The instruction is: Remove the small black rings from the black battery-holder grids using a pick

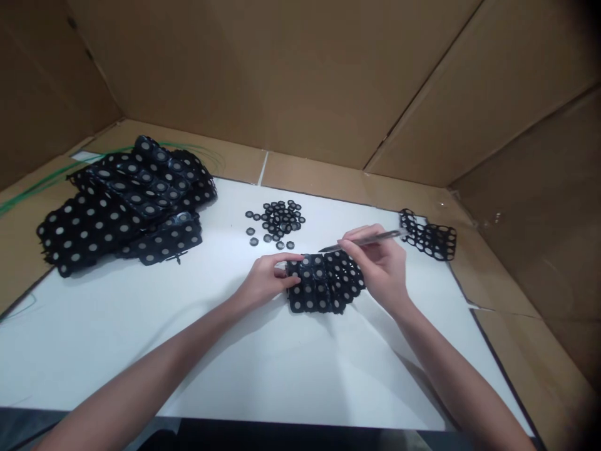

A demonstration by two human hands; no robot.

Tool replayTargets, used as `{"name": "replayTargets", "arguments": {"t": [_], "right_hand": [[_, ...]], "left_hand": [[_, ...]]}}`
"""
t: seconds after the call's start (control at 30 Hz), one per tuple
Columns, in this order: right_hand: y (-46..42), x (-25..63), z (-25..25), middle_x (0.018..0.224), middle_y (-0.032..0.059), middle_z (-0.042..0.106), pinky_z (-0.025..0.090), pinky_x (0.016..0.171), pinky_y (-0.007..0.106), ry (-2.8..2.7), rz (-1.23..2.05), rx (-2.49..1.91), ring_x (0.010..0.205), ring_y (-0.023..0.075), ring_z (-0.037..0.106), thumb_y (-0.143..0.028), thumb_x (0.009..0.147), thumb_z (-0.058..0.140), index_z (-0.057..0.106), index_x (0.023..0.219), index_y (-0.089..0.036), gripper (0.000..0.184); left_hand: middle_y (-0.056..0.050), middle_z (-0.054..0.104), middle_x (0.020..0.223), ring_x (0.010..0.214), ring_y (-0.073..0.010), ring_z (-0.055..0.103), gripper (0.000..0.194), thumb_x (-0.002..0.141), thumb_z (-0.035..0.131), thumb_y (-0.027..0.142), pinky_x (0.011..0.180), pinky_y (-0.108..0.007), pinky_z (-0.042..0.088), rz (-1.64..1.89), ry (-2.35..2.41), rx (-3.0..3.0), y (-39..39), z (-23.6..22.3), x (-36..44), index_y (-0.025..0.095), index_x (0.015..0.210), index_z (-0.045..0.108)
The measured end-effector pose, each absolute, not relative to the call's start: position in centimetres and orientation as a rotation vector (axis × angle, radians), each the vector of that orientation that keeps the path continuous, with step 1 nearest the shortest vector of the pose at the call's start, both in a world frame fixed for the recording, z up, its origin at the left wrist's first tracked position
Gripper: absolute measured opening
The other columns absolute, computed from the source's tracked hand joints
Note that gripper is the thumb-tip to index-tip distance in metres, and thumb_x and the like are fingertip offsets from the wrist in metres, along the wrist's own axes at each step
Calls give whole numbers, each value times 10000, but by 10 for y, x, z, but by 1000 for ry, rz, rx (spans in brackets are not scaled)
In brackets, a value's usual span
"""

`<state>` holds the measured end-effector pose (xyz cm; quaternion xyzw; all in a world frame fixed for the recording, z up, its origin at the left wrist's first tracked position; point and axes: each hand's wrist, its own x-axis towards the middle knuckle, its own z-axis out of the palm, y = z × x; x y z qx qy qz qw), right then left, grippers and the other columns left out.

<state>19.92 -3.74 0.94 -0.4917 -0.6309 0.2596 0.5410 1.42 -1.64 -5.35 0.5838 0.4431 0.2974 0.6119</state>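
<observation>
A black sheet point(321, 283) with rows of grey-white round discs lies on the white table top in front of me. My left hand point(266, 280) is closed on its upper left edge, thumb and fingers pinching it. Over the sheet's upper right part, my right hand point(381, 263) is closed round a slim pointed metal tool point(357, 240), held like a pen. The dark tip points left and sits just above the sheet's top edge; whether it touches is unclear. Several loose black rings with grey centres point(282, 219) are piled just beyond the sheet.
A heap of larger black dotted sheets point(94, 219) lies at the left. Thin green strands point(42, 181) trail behind it. At the right lies a black piece full of round holes point(428, 237). Cardboard walls point(282, 75) enclose the white table top point(225, 363) at the back and sides.
</observation>
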Motion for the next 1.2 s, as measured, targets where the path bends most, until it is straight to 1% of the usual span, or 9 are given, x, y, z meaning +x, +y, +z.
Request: {"name": "replayTargets", "arguments": {"t": [0.13, 0.23, 0.3, 0.53, 0.63, 0.73, 0.9, 1.03, 1.2], "right_hand": [[-37, 198, 10, 734, 0, 585, 480, 628, 243, -1498, 723, -1253, 670, 114, 576, -229, 757, 605, 583, 738, -179, 58], [-40, 193, 9, 759, 8, 604, 486, 633, 248, -1495, 803, -1255, 680, 123, 596, -251, 766, 593, 597, 761, -177, 75], [-42, 190, 8, 775, 18, 616, 486, 640, 255, -1524, 836, -1238, 690, 129, 599, -258, 781, 574, 611, 769, -174, 92], [-40, 192, 5, 783, 24, 645, 486, 682, 283, -1618, 807, -1243, 713, 142, 601, -271, 802, 544, 629, 752, -176, 137], [-37, 202, 10, 904, 47, 641, 473, 771, 311, -1656, 692, -1230, 866, 172, 600, -262, 823, 513, 635, 794, -185, 147], [-34, 210, 16, 1035, 60, 604, 445, 825, 319, -1758, 552, -1216, 943, 170, 572, -228, 856, 449, 630, 859, -194, 185], [-29, 202, 28, 925, 58, 605, 421, 747, 293, -2020, 704, -1223, 807, 143, 547, -234, 884, 366, 610, 931, -180, 255], [-27, 193, 43, 801, 26, 623, 373, 601, 238, -2173, 986, -1181, 648, 114, 481, -357, 781, 555, 639, 886, -158, 240], [-40, 197, 66, 580, -30, 502, 306, 543, 226, -1967, 905, -1217, 550, 88, 401, -346, 728, 600, 615, 710, -134, 213]], "left_hand": [[-60, 635, 968, 803, -172, 600, 241, 624, 669, 213, 726, -309, 459, 815, 989, 1225, -20, -52, 15, 182, 861, 635], [-28, 623, 851, 740, -158, 596, 226, 589, 710, 261, 671, -287, 459, 883, 1015, 1181, -22, -51, 14, 174, 768, 603], [-20, 618, 842, 706, -148, 591, 243, 580, 720, 269, 651, -282, 459, 887, 1007, 1179, -23, -51, 13, 177, 772, 601], [-47, 661, 898, 804, -185, 603, 225, 618, 696, 244, 786, -355, 456, 860, 977, 1235, -22, -52, 14, 199, 836, 664], [-48, 656, 918, 835, -183, 597, 238, 618, 696, 241, 802, -350, 453, 857, 990, 1260, -22, -50, 13, 200, 849, 661], [-48, 618, 995, 883, -168, 576, 389, 619, 700, 237, 771, -304, 463, 895, 970, 1315, -24, -43, 11, 215, 992, 591], [-47, 498, 1127, 700, -100, 545, 783, 577, 734, 230, 531, -205, 445, 983, 892, 1424, -26, -22, 13, 325, 1225, 303], [-54, 416, 1179, 830, -133, 555, 866, 549, 748, 212, 630, -242, 485, 1044, 820, 1409, -26, -2, 18, 354, 1236, 241], [-62, 462, 1167, 933, -164, 550, 843, 497, 773, 169, 790, -310, 466, 989, 807, 1355, -34, 23, 9, 305, 1215, 351]]}}
